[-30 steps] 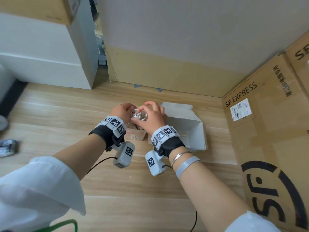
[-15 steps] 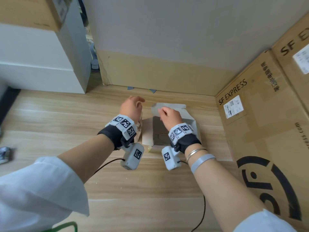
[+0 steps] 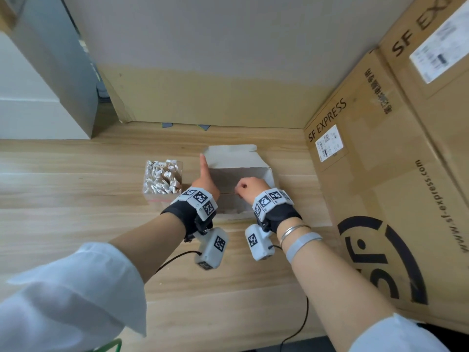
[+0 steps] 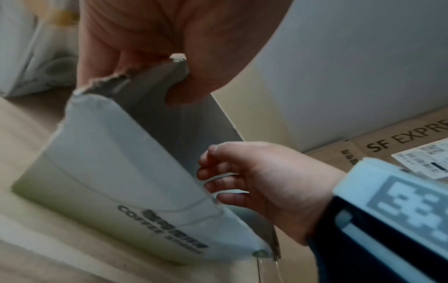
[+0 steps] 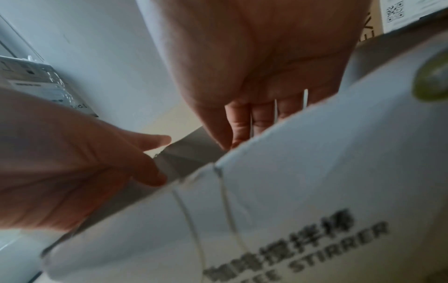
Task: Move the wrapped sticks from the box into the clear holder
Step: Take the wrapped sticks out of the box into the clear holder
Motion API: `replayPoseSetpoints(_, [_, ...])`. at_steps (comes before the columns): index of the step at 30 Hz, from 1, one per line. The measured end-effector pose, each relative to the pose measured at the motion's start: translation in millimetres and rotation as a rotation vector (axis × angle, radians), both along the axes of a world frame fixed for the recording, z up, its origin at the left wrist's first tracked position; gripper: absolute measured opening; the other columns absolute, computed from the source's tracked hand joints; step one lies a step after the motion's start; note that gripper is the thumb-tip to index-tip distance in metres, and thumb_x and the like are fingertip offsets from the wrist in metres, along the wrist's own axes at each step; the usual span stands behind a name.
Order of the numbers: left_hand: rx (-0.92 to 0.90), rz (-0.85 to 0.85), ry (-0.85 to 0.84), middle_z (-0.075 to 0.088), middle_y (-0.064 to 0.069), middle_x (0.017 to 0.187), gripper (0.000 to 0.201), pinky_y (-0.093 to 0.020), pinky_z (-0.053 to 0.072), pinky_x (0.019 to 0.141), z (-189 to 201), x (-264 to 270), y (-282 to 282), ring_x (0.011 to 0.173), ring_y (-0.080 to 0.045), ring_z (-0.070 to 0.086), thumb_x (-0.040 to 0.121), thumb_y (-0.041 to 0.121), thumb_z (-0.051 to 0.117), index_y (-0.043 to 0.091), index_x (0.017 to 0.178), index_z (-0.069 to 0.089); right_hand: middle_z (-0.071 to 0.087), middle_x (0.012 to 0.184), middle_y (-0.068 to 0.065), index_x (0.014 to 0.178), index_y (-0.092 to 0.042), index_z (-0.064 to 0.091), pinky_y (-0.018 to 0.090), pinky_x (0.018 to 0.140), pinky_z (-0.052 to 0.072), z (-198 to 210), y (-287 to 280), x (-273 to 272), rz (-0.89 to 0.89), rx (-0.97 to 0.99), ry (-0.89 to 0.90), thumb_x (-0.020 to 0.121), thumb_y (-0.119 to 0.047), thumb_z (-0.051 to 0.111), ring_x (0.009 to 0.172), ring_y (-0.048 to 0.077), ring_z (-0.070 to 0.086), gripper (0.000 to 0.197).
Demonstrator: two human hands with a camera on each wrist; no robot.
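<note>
The wrapped sticks (image 3: 162,180) stand packed in the clear holder (image 3: 163,198), centre-left of the head view, long axes upright, twisted wrapper ends up. Judged light, thin and crushable: pinch a small bundle mid-length. The box (image 3: 241,179), thin tearable card, sits centre frame, opening upward; contents not visible. The left hand (image 3: 204,184) pinches its left wall; the right hand (image 3: 250,188) curls over the near edge.
</note>
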State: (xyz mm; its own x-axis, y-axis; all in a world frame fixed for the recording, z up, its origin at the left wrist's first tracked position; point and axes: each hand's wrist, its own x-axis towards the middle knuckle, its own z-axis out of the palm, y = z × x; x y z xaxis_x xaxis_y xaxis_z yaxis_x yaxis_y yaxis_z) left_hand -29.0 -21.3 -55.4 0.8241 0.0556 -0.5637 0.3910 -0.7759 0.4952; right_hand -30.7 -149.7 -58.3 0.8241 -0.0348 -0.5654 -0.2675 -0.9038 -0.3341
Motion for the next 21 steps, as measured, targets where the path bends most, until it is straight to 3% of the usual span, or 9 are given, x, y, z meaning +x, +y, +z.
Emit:
replayPoseSetpoints(2, [-0.039,0.048,0.032,0.064,-0.024,0.114,0.093,-0.029,0.044,0.069,3,1,2,0.057,-0.021,0.052,0.089,-0.008,0.042,0.028,0.148,-0.02,0.07,0.109,0.008,0.105,-0.013,0.068,0.033,0.086,0.053,-2,-1,0,0.004,-0.011,0.005,0.095,-0.021,0.043,0.098,0.027,0.064,0.029])
replayPoseSetpoints(3, [-0.065,0.068,0.042,0.062,-0.024,0.115,0.094,-0.03,0.045,0.069,5,2,3,0.06,-0.022,0.053,0.088,-0.009,0.042,0.03,0.147,-0.019,0.07,0.112,0.007,0.109,-0.015,0.067,0.034,0.089,0.053,-3,0,0,0.009,-0.022,0.006,0.095,-0.021,0.042,0.102,0.027,0.064,0.029])
replayPoseSetpoints(5, [-0.123,0.096,0.037,0.053,-0.025,0.127,0.094,-0.034,0.049,0.075,7,2,5,0.087,-0.031,0.062,0.086,-0.009,0.042,0.032,0.148,-0.016,0.066,0.121,0.008,0.117,-0.016,0.064,0.032,0.091,0.05,-3,2,0,0.026,-0.048,0.024,0.095,-0.022,0.042,0.11,0.028,0.061,0.031])
replayPoseSetpoints(7, [-0.169,0.105,0.011,0.041,-0.022,0.138,0.09,-0.036,0.049,0.086,8,2,7,0.11,-0.034,0.058,0.085,-0.01,0.041,0.031,0.15,-0.007,0.059,0.13,0.011,0.126,-0.013,0.058,0.032,0.093,0.045,-6,5,0,0.042,-0.078,0.056,0.096,-0.02,0.04,0.116,0.03,0.057,0.035])
replayPoseSetpoints(9, [-0.192,0.087,-0.006,0.036,-0.018,0.142,0.085,-0.034,0.045,0.096,9,1,8,0.12,-0.033,0.051,0.084,-0.011,0.04,0.028,0.151,0.007,0.053,0.135,0.014,0.131,-0.012,0.05,0.034,0.094,0.044,-9,10,-2,0.045,-0.111,0.074,0.097,-0.017,0.037,0.117,0.032,0.055,0.037])
replayPoseSetpoints(12, [-0.202,0.057,-0.033,0.036,-0.014,0.139,0.076,-0.03,0.041,0.099,8,-4,11,0.121,-0.033,0.049,0.083,-0.011,0.038,0.026,0.148,0.023,0.047,0.14,0.015,0.141,-0.012,0.039,0.035,0.098,0.044,-14,18,-4,0.032,-0.129,0.124,0.097,-0.011,0.039,0.121,0.033,0.053,0.044])
replayPoseSetpoints(15, [-0.197,0.021,-0.045,0.038,-0.013,0.134,0.073,-0.031,0.04,0.101,5,-10,11,0.119,-0.034,0.049,0.082,-0.012,0.036,0.024,0.145,0.03,0.046,0.141,0.016,0.138,-0.007,0.042,0.035,0.106,0.039,-20,25,-5,0.077,-0.153,0.161,0.097,-0.012,0.042,0.127,0.031,0.049,0.041])
replayPoseSetpoints(21, [-0.21,0.04,-0.045,0.035,-0.012,0.139,0.077,-0.031,0.039,0.101,5,-13,12,0.121,-0.033,0.048,0.082,-0.014,0.037,0.024,0.147,0.025,0.046,0.142,0.016,0.138,-0.003,0.043,0.04,0.104,0.039,-24,30,-16,0.161,-0.232,0.208,0.098,-0.015,0.043,0.13,0.033,0.045,0.041])
